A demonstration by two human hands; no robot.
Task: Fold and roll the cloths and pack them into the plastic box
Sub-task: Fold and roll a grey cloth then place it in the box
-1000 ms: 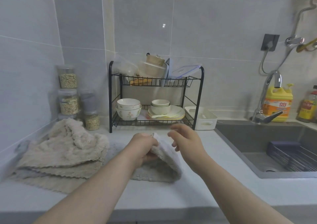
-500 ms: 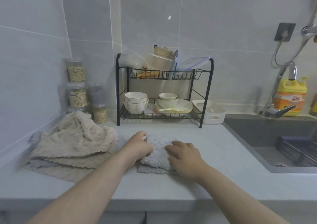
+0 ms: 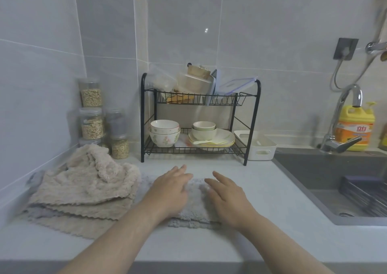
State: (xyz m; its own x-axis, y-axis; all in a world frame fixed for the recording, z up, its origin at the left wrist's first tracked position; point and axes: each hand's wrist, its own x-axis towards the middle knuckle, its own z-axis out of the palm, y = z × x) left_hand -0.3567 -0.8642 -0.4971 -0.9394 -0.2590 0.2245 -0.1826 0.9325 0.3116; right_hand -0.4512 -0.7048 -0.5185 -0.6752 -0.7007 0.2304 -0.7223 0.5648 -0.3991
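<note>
So we've got the folded pale grey fluffy cloth [image 3: 194, 207] lying on the light grey countertop [image 3: 282, 221], right in front of us. Our left hand [image 3: 169, 192] is flat on its left half, fingers straight and held together. Our right hand [image 3: 227, 200] is flat on the right half, fingers straight too and slightly spread. Neither hand is gripping anything, just pressing down. Just left of the cloth is a rumpled pile of beige fluffy cloths [image 3: 83, 187] with some grey showing underneath. The white rectangular plastic box [image 3: 258, 147] sits at the back, well apart from our hands, between the black wire dish rack [image 3: 252, 122] and the dark grey sink [image 3: 335, 181].
</note>
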